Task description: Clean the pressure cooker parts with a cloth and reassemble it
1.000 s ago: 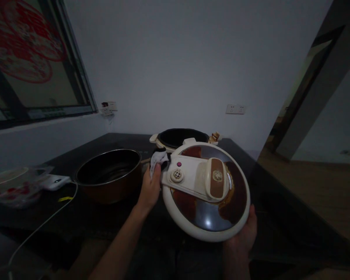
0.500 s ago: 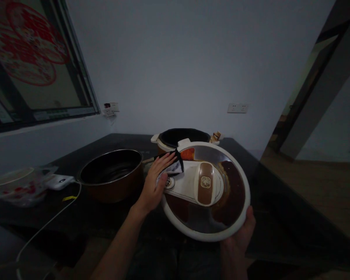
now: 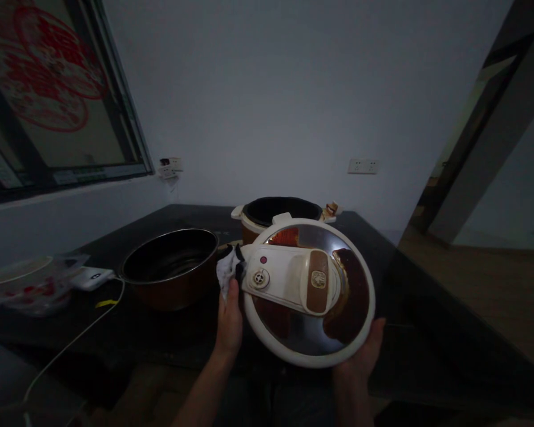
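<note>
My right hand point(image 3: 364, 362) holds a round cooker lid point(image 3: 309, 290) by its lower right rim, tilted toward me. The lid is white-rimmed with brown and steel panels, a white handle bar, a small valve and a pink dot. My left hand point(image 3: 229, 317) grips a white and black cloth point(image 3: 228, 270) pressed against the lid's left edge. Behind the lid stands the open cooker body point(image 3: 279, 213) with its dark inner pot.
A brown metal pot point(image 3: 171, 264) sits on the dark table point(image 3: 129, 332) left of the lid. Further left lie a white power bank point(image 3: 90, 277) with a cable and a plastic-wrapped dish point(image 3: 22, 284). A window is at left, a doorway at right.
My left hand with the cloth moved from the lid's handle near the valve back down to the lid's left edge. The lid tilted slightly.
</note>
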Available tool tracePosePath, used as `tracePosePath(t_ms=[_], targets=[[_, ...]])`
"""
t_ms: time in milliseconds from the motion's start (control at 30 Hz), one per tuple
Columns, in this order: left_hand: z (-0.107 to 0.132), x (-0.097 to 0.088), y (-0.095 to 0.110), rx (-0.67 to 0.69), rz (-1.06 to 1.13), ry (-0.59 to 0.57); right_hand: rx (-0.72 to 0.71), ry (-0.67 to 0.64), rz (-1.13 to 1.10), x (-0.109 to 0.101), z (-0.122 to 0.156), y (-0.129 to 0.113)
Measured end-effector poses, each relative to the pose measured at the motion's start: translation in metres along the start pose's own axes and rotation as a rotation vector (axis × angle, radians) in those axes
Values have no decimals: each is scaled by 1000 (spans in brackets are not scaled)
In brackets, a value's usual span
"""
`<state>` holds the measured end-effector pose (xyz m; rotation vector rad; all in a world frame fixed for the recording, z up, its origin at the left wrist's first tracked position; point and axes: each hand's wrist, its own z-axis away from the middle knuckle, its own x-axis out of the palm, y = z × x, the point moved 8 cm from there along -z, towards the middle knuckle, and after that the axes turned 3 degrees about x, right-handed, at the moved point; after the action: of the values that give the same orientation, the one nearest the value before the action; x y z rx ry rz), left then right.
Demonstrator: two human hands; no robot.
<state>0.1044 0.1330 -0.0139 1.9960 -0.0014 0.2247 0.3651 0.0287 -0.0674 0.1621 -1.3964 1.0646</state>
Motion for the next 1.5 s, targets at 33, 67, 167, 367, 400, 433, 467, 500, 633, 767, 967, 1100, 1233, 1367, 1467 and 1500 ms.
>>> tracePosePath(t_ms=[33, 67, 167, 367, 400, 433, 467, 500, 633, 767, 967, 1100, 1233, 1367, 1467, 1500], targets=[[-1, 2, 3, 6, 10, 7, -6, -36, 12, 1, -1, 1], [-2, 4, 7, 10, 21, 8, -11, -70, 22, 2, -2, 2], [-8, 14, 21, 6, 79, -13, -35, -65, 32, -4, -8, 3], [-20, 29, 25, -81, 275, -47, -48, 11, -15, -14, -16, 4], [-20, 29, 23, -81, 252, -56, -56, -1, -16, -14, -17, 3], [-19, 28, 21, -72, 201, -61, -67, -17, -13, -12, -17, 3], [-15, 27, 19, -56, 128, -62, -79, -33, -10, -11, -17, 2], [-11, 25, 19, -33, 47, -60, -86, -42, -7, -11, -17, 2], [18, 26, 39, 212, -176, -103, -74, -1, -11, -13, -17, 2], [43, 42, 68, 543, -343, -261, -59, 22, -19, -12, -15, 2], [2, 43, 91, 607, -343, -312, -108, -27, -13, -11, -16, 0], [-33, 54, 109, 548, -394, -448, -107, -55, -11, -11, -19, 2], [-37, 74, 129, 616, -456, -581, -65, -13, -32, -12, -18, 5], [-20, 91, 142, 691, -468, -735, -58, 14, -36, -8, -12, 3], [-13, 96, 149, 755, -452, -819, -19, 50, -57, -6, -9, 3], [-11, 96, 151, 795, -452, -849, -5, 57, -64, -6, -9, 4]])
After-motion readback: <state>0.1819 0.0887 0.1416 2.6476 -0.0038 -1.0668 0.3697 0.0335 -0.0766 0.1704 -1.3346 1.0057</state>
